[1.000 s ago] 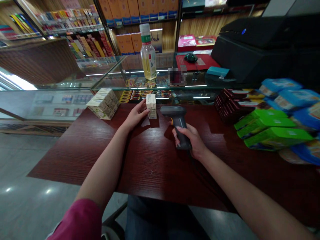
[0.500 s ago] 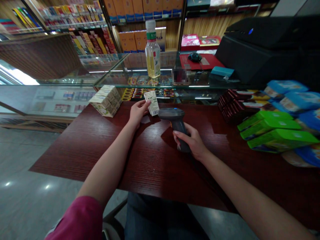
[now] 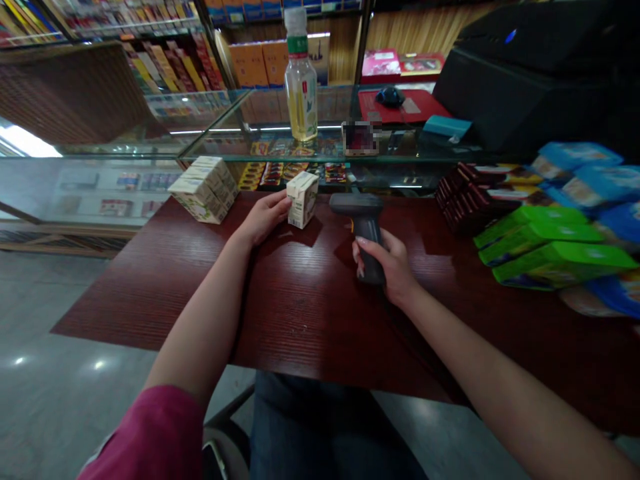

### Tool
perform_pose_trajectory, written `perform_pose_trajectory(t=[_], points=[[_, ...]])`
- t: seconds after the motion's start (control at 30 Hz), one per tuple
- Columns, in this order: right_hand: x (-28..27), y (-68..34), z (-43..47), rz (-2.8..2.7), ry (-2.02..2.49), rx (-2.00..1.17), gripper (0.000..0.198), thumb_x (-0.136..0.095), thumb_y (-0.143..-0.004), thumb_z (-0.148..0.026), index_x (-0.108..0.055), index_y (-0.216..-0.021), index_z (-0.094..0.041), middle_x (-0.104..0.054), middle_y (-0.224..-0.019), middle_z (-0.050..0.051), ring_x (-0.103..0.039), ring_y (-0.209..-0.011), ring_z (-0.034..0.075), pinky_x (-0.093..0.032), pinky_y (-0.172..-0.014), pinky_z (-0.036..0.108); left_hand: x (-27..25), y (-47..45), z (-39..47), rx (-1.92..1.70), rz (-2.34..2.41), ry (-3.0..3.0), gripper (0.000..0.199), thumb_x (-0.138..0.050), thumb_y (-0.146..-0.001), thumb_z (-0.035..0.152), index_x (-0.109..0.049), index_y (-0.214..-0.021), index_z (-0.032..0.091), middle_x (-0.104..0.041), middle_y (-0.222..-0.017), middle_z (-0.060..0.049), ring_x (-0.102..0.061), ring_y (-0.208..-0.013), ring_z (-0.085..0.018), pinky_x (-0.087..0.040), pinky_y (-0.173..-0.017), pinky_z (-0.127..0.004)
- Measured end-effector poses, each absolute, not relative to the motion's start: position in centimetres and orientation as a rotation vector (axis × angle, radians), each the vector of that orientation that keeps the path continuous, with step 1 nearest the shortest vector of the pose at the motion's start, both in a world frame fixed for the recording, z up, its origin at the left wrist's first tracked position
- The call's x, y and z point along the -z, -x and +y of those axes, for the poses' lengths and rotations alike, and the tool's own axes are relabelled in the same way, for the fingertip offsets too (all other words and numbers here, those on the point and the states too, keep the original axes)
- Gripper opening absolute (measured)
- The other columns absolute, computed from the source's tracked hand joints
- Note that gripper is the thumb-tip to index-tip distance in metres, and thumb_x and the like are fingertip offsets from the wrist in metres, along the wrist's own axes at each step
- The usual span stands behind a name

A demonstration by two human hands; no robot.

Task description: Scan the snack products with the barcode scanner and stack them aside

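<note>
My left hand (image 3: 266, 217) has its fingers on the left side of a small white-and-green carton (image 3: 302, 200), which stands upright close to the far edge of the dark wooden counter. The tips of some fingers are hidden by the carton. My right hand (image 3: 383, 262) is wrapped round the handle of a black barcode scanner (image 3: 357, 204). The scanner's head points left, a short gap away from the carton. Farther left, a block of similar small cartons (image 3: 206, 190) stands together on the counter.
Behind the counter, a bottle of yellow drink (image 3: 302, 93) stands on a glass display case (image 3: 220, 143). At right are dark red packs (image 3: 463, 200), green boxes (image 3: 555, 257) and blue-lidded packs (image 3: 575, 157). A black machine (image 3: 525, 87) and a mouse (image 3: 390, 97) sit farther back.
The small carton has turned from a tilted position to upright. My left hand has shifted slightly left, and the scanner has moved a little right, away from the carton. The view has tilted down.
</note>
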State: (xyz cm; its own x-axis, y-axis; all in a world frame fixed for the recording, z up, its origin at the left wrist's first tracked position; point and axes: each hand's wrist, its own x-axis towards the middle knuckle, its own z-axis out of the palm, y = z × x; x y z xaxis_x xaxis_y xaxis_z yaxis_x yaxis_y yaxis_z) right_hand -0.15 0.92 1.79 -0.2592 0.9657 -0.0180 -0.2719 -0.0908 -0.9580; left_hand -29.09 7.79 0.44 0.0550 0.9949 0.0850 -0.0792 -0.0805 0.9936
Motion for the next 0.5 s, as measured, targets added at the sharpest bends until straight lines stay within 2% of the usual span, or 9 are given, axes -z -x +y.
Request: perform_pose_trajectory(t=[0.17, 0.33, 0.4, 0.5], points=[[-1.7, -0.7, 2.1, -1.072, 0.900, -1.482, 0.038, -0.084, -0.073, -0.049, -0.061, -0.089, -0.023, -0.063, -0.067, -0.005, -0.049, -0.046, 0.009, -0.044, -0.040, 0.023, -0.6, 30.2, 7.7, -1.352, 1.057, -1.253, 0.053, -0.085, -0.081, 0.048, -0.074, -0.126, 0.020, -0.077, -0.127, -0.010, -0.069, -0.127, -0.029, -0.054, -0.114, -0.048], [-1.6, -1.6, 2.8, -1.095, 0.892, -1.315, 0.041, -0.083, -0.074, -0.054, -0.059, -0.089, -0.024, -0.062, -0.066, -0.005, -0.051, -0.046, 0.010, -0.045, -0.042, 0.025, -0.5, 29.3, 8.0, -1.394, 1.040, -1.363, 0.066, -0.088, -0.068, 0.027, -0.067, -0.131, 0.021, -0.075, -0.132, -0.010, -0.069, -0.127, -0.031, -0.053, -0.115, -0.050], [-1.9, -2.4, 2.6, -1.120, 0.912, -1.202, 0.042, -0.083, -0.074, -0.054, -0.059, -0.092, -0.024, -0.061, -0.065, -0.005, -0.051, -0.046, 0.011, -0.046, -0.043, 0.027, -0.3, 28.4, 8.1, -1.452, 1.108, -1.388, 0.063, -0.089, -0.064, 0.023, -0.065, -0.123, 0.021, -0.075, -0.129, -0.010, -0.071, -0.123, -0.030, -0.056, -0.112, -0.049], [-2.4, -4.4, 1.3, -1.168, 0.992, -1.040, 0.040, -0.081, -0.077, -0.054, -0.058, -0.095, -0.026, -0.060, -0.067, -0.004, -0.052, -0.049, 0.013, -0.047, -0.047, 0.029, -0.2, 26.1, 7.7, -1.518, 1.227, -1.384, 0.048, -0.089, -0.067, 0.024, -0.061, -0.106, 0.022, -0.077, -0.117, -0.009, -0.074, -0.114, -0.027, -0.060, -0.106, -0.047]])
